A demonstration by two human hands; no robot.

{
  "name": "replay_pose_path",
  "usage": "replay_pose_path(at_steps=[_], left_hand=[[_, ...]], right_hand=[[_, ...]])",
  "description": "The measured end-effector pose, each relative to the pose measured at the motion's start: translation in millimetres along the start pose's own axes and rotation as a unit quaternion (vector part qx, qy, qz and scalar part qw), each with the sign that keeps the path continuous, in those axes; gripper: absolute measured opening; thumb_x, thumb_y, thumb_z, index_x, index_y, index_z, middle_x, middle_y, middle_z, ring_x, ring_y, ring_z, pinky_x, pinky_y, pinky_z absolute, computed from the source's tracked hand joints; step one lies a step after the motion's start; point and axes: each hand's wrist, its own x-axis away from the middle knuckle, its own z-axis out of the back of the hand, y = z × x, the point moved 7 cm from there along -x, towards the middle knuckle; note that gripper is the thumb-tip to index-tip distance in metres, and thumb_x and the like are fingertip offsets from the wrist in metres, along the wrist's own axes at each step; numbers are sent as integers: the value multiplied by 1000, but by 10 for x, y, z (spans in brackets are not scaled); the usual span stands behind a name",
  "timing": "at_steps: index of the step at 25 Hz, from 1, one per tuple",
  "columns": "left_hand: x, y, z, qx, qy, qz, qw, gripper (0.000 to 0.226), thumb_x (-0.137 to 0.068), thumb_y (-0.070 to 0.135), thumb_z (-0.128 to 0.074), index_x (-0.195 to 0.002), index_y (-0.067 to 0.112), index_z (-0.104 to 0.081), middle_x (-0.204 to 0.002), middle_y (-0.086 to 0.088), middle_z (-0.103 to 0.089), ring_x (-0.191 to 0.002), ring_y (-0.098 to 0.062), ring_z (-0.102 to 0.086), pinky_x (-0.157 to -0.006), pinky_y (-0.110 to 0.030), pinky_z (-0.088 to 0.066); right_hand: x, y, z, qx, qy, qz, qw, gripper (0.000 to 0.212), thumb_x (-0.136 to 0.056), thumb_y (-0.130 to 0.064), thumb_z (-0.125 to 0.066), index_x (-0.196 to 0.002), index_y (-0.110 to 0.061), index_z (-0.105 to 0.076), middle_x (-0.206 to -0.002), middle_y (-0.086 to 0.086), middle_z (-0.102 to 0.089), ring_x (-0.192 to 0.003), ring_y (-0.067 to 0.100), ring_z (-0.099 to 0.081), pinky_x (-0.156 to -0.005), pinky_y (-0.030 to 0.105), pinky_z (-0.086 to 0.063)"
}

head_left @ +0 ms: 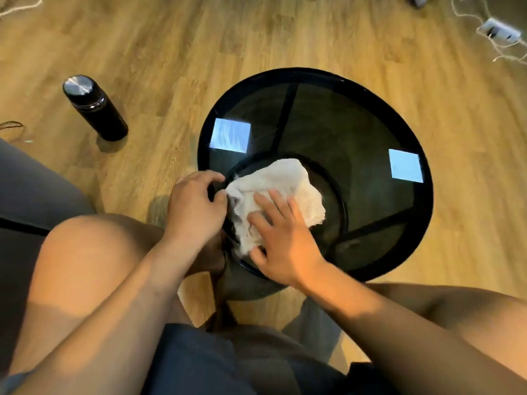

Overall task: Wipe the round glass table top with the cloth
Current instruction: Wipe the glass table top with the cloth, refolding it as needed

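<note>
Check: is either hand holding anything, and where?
Right hand presses flat on the cloth, no grip. Left hand curls at the table rim; rim or cloth unclear.

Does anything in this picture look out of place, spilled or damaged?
Nothing looks spilled or broken. Only the black bottle stands out: it is upright on the wooden floor, left of the glass table, and a power strip with loose cords lies on the floor beyond.

The right hand [281,238] presses a crumpled white cloth [285,181] flat on the round dark glass counter [356,124], and the left hand [194,206] grips the counter's near rim.
</note>
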Motion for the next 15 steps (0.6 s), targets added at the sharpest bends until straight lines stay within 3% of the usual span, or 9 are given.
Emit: replay_pose_path(at_steps=[2, 4, 7, 9, 12, 15], left_hand=[[-64, -101, 25, 19, 16, 42, 999, 31, -90, 14, -61, -121, 15, -64, -126, -7, -64, -121, -27, -53, -102, -34, -38], [-227, -109, -6, 15, 29, 34, 999, 36, -94, 21, -57, -129, 15, -57, -136, -7, -56, -129, -28, -46, -109, -41, -35], [-544, -30, -185, -24, 11, -15, 1000, 45, -101, 35, -42, -142, 17, -43, -155, -8, -37, -147, -29, -26, -120, -51, -18], [-576, -72, -433, -23, -44, -28, 998, 55, -103, 45, -24, -152, 22, -28, -166, -7, -13, -154, -26, -1, -123, -53, -4], [-530, -141, -579, -34, -40, -29, 998, 67, -98, 55, -4, -158, 25, -11, -167, -8, 1, -153, -26, 12, -122, -49, 8], [-539, -107, -547, -34, -23, -42, 998, 64, -101, 51, -9, -158, 23, -9, -167, -9, 1, -153, -26, 12, -121, -47, 11]], right_hand=[[1, 95, -39, 19, -7, -21, 1000, 41, -88, -49, -51, -112, -18, -65, -142, 8, -52, -140, 32, -35, -109, 55, -32], [-111, 172, 158, 21, 40, -47, 998, 46, -93, -56, -46, -119, -23, -65, -143, 7, -50, -139, 30, -35, -108, 56, -31], [-306, 258, -1, 110, -21, -67, 991, 64, -92, -67, -33, -149, -37, -33, -163, 5, -17, -149, 41, -3, -113, 69, -9], [-372, 348, -256, 132, -71, -81, 985, 68, -90, -71, -26, -151, -44, -18, -165, 0, -6, -149, 42, 7, -111, 72, -1], [-741, 632, -227, 117, -26, -120, 986, 61, -91, -63, -26, -150, -47, -23, -164, -4, -16, -150, 36, -1, -111, 70, -5], [-1461, 1025, -32, 109, 28, -160, 981, 56, -94, -53, -29, -150, -45, -26, -162, -3, -22, -151, 32, -5, -112, 68, -8]])
